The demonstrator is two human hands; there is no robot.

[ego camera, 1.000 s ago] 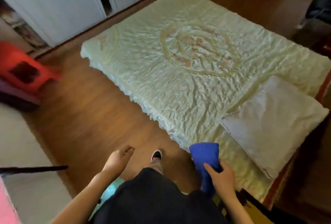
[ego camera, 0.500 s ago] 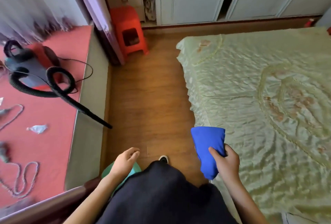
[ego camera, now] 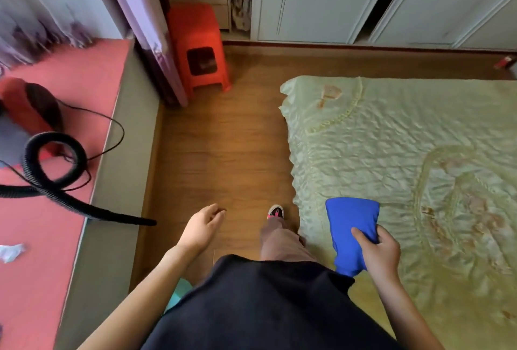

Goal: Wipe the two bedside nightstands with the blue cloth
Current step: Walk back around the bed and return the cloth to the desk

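- Far left of the bed [ego camera: 405,140], a vacuum cleaner [ego camera: 25,109] is cut by the frame edge; its black hose [ego camera: 56,181] loops over the red carpet [ego camera: 42,251] toward the wooden floor [ego camera: 223,154].
- An orange stool [ego camera: 200,47] stands left of the bed, near the white cupboards [ego camera: 321,0].
- The left hand [ego camera: 202,228] hangs over the floor left of the bed, fingers loosely spread, holding nothing.
- One shoe [ego camera: 275,212] shows beside the bed's edge.
- The right hand [ego camera: 377,251] pinches the blue cloth [ego camera: 349,226] over the bed's near left edge.
- No nightstand shows.
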